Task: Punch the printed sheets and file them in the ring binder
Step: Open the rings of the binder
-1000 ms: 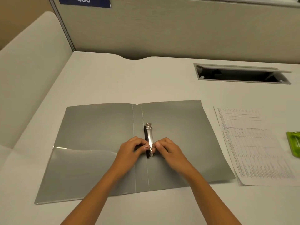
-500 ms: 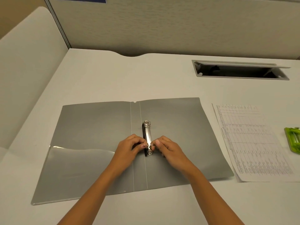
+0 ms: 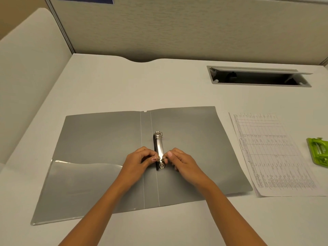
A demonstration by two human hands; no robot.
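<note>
A grey ring binder (image 3: 191, 139) lies flat and open on the white desk, its metal ring mechanism (image 3: 158, 147) running along the spine. My left hand (image 3: 137, 162) and my right hand (image 3: 182, 164) pinch the near ring from either side with their fingertips. The far ring looks closed. A stack of printed sheets (image 3: 273, 155) with tables lies to the right of the binder. A green hole punch (image 3: 319, 152) sits at the right edge, partly cut off.
A clear pocket (image 3: 83, 176) covers the lower part of the binder's left cover. An open cable slot (image 3: 257, 78) is set in the desk at the back right. Beige partition walls close the desk at the back and left.
Both hands stay pinched on the near ring. The view has shifted slightly; the binder and sheets have not moved.
</note>
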